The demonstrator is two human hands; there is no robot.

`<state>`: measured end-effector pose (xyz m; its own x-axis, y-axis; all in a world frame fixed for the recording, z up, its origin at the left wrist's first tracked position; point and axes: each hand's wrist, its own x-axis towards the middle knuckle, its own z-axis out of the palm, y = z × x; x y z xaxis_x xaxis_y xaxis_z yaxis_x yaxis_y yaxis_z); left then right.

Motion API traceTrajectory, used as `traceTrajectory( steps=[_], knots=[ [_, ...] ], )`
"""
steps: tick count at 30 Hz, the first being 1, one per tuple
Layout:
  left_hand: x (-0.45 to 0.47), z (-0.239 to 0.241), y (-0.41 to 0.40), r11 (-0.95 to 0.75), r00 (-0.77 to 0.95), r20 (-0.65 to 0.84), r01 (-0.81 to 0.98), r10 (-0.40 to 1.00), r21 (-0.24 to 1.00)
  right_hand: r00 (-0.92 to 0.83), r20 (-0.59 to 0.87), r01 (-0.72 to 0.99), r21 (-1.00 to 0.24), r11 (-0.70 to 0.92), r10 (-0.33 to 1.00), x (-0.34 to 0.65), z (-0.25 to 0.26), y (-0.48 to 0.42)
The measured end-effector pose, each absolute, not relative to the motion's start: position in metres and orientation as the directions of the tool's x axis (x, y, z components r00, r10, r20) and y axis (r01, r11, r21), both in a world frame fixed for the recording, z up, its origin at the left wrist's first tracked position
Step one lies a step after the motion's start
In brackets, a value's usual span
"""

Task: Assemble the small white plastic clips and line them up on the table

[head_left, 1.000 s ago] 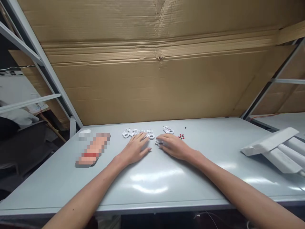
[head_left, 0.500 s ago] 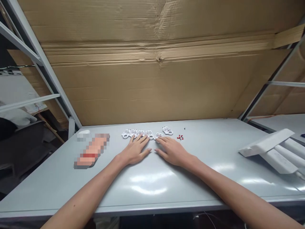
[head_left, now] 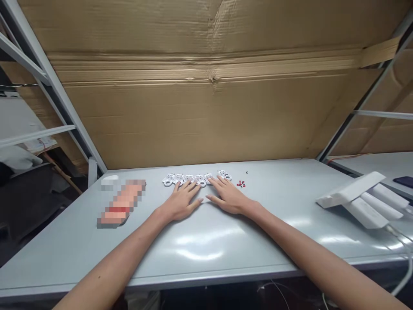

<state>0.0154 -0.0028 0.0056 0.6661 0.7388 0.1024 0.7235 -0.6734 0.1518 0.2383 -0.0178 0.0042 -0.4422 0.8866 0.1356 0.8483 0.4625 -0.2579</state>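
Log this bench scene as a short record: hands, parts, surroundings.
left hand: open, palm down on the table, fingertips at the row of white plastic parts
right hand: open, palm down, fingertips at the row's right end
nearby: small red bits, right of the row
surface: grey table
behind: large cardboard sheet
far right: long white pieces

Even, fairly bright light from above lays pale glare across the lower middle of the gray table top [head_left: 206, 249] (long white streaks), with only a soft shadow by the right hand [head_left: 227, 196]; the metal shelf upright [head_left: 54, 90] bows at upper left, and a pixelated block [head_left: 121, 203] blurs left of center.
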Motion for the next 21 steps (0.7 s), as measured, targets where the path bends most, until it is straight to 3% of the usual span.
traceTrajectory(
  steps=[16, 21],
  knots=[
    [0.017, 0.004, -0.001, -0.652, 0.646, 0.093, 0.743, 0.757, 0.149, -0.513, 0.098, 0.811, -0.27, 0.519, 0.853, 0.242, -0.001, -0.014],
    [0.016, 0.002, 0.0, -0.665, 0.65, 0.139, 0.733, 0.747, 0.146, -0.429, 0.232, 0.851, -0.22, 0.476, 0.873, 0.249, -0.007, -0.005]
  ],
)
